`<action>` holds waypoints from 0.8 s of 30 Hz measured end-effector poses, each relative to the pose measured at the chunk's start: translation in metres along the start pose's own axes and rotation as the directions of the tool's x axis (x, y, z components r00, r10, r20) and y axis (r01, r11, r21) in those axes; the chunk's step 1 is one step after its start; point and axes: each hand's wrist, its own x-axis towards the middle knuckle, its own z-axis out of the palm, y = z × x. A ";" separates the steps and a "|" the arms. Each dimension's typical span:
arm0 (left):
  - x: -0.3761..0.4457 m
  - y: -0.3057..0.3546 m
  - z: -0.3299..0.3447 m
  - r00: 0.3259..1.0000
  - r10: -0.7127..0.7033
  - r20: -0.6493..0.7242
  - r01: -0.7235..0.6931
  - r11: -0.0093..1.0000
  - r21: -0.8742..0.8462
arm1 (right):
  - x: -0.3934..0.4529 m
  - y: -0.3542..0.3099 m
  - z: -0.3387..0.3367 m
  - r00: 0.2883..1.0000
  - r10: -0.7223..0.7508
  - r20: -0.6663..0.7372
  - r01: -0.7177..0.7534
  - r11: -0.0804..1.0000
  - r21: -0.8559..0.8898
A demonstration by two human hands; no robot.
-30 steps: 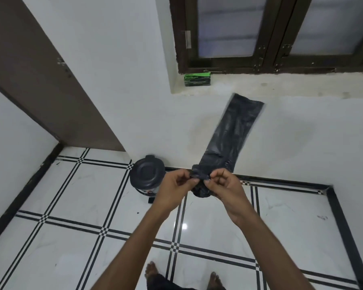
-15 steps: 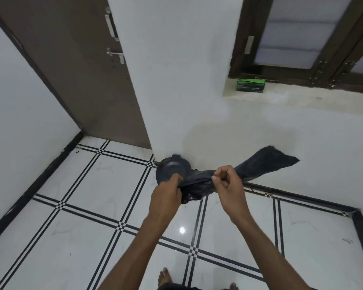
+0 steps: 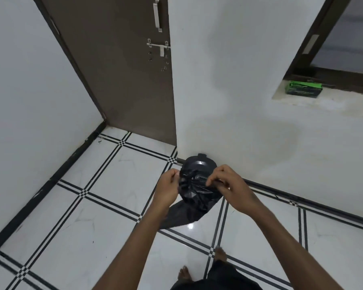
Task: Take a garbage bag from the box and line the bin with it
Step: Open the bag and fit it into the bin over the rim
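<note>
Bag (image 3: pixel 194 197), black and crumpled, hangs between both hands: left hand (image 3: pixel 168 190) pinches its left edge, right hand (image 3: pixel 228 188) pinches its right, each grip closed on plastic. Just beyond the hands stands the lidded black bin (image 3: pixel 198 163). Far up-right, a green box (image 3: pixel 303 90) sits on the window ledge (image 3: pixel 323 101), its lettering unreadable.

The bag (image 3: pixel 194 195) covers most of the bin (image 3: pixel 199 164), so only the top of its dark lid shows. You cannot tell if the lid is open or closed. The fingertips of the left hand (image 3: pixel 168 190) are tucked behind the bag. Some fingers of the right hand (image 3: pixel 228 190) hide in its folds. The words on the green box (image 3: pixel 303 89) are too small to read. The window (image 3: pixel 342 38) is cut off by the top and right edges. The door (image 3: pixel 117 65) is cut off at the top.
</note>
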 end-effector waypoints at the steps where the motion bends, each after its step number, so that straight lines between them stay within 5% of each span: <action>1: 0.004 -0.004 -0.005 0.991 0.125 -0.038 -0.115 0.970 0.212 | 0.007 -0.001 0.001 1.000 -0.002 0.016 0.003 0.998 -0.062; 4: 0.010 -0.003 -0.017 0.939 0.344 0.024 -0.302 0.787 0.539 | 0.022 -0.003 0.000 0.998 0.027 0.049 -0.011 0.953 -0.304; 9: 0.027 0.009 -0.020 0.905 0.393 0.163 -0.419 0.755 0.504 | 0.050 0.004 0.001 0.997 -0.077 -0.008 0.060 0.829 -0.555; 16: 0.079 0.031 -0.028 0.853 0.481 0.203 -0.497 0.631 0.595 | 0.096 0.027 -0.015 0.976 -0.134 0.174 0.215 0.740 -0.638; 20: 0.109 0.055 -0.023 0.847 0.444 0.292 -0.512 0.536 0.671 | 0.125 0.046 -0.038 0.990 0.001 0.138 0.095 0.717 -0.691; 24: 0.135 0.074 -0.006 0.906 0.289 0.309 -0.418 0.500 0.759 | 0.151 0.055 -0.060 0.995 0.076 -0.068 -0.102 0.758 -0.644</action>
